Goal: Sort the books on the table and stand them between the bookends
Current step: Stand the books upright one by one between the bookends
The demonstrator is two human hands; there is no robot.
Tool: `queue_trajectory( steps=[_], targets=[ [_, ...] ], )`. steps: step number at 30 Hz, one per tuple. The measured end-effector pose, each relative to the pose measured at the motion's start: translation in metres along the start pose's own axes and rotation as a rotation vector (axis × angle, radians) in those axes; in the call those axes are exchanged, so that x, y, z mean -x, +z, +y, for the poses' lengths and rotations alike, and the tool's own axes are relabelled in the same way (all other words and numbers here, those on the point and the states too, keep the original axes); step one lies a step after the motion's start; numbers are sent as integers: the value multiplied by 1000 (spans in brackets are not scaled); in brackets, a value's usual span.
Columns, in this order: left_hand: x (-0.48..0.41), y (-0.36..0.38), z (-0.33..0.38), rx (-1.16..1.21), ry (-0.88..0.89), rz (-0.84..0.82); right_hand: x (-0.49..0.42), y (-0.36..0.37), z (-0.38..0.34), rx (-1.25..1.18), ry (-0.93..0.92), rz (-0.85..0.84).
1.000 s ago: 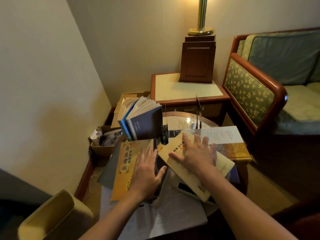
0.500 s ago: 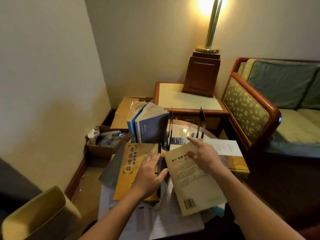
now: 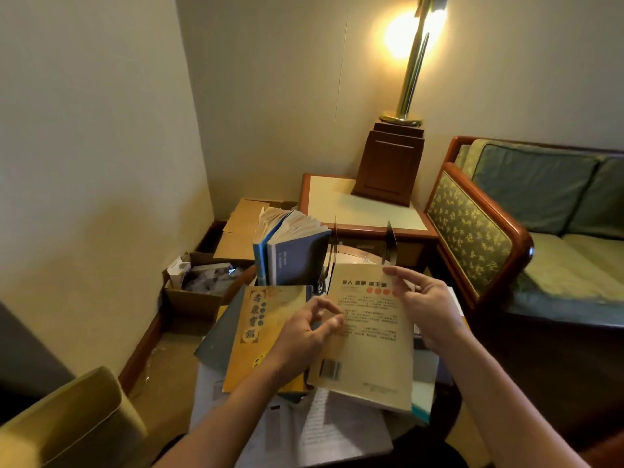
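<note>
**Cream paperback between two hands, bookends beyond**

From the head camera, both hands are over a cluttered table [image 3: 354,255], set apart from each other with a cream paperback [image 3: 371,342] spanning the gap. It shows its back cover, barcode at the near left corner.

The right hand [image 3: 427,307] holds the paperback at its far right corner. Its forefinger lies along the top edge and its thumb is on the cover. The left hand [image 3: 302,331] is at the book's left edge with fingers curled and the thumb tip touching that edge. Whether it really pinches the book cannot be told.

Under the left hand and wrist lies a yellow book [image 3: 261,332], flat and face up. A grey book [image 3: 219,336] pokes out from under it, on the side away from the right hand.

Just beyond the left hand, blue books [image 3: 293,260] stand upright with their pages fanned at the top. Beyond the right hand's fingertips rise two thin metal bookends [image 3: 390,238], upright and apart. The blue books are just outside the one nearer the left hand. Nearer than both hands, loose printed sheets [image 3: 324,425] lie under the forearms.

Off the table, a cardboard box [image 3: 199,293] of odds and ends sits on the floor, out past the left hand. Far beyond the hands are a side table [image 3: 341,202] carrying a lit brass lamp [image 3: 410,72] and, outward of the right hand, a sofa [image 3: 540,211].
</note>
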State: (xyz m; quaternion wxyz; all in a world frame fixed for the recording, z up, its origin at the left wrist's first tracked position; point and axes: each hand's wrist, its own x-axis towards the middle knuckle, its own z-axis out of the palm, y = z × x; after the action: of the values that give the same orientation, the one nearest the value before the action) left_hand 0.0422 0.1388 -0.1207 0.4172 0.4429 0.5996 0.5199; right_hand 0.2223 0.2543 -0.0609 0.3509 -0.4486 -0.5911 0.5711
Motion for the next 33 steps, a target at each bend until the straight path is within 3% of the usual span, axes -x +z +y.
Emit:
queue_trajectory(
  steps=[8,12,15,19,25,29,33],
  targets=[
    [-12,-25,27,561,-225,-235,16,1,-31,-207,46,-58],
    [-16,-34,33,778,-233,-322,21,1,-36,-247,56,-77],
    [-20,-45,46,657,-211,-318,23,-7,-43,-184,-2,-129],
    [-28,-61,66,391,-202,-299,23,-21,-59,-2,-25,-346],
    [-41,-68,84,119,-147,-447,16,-17,-82,321,4,-592],
    [-55,-70,78,165,-147,-488,12,0,-87,469,-49,-631],
    [-66,-75,68,228,-97,-444,5,10,-85,513,-136,-547]
  ],
)
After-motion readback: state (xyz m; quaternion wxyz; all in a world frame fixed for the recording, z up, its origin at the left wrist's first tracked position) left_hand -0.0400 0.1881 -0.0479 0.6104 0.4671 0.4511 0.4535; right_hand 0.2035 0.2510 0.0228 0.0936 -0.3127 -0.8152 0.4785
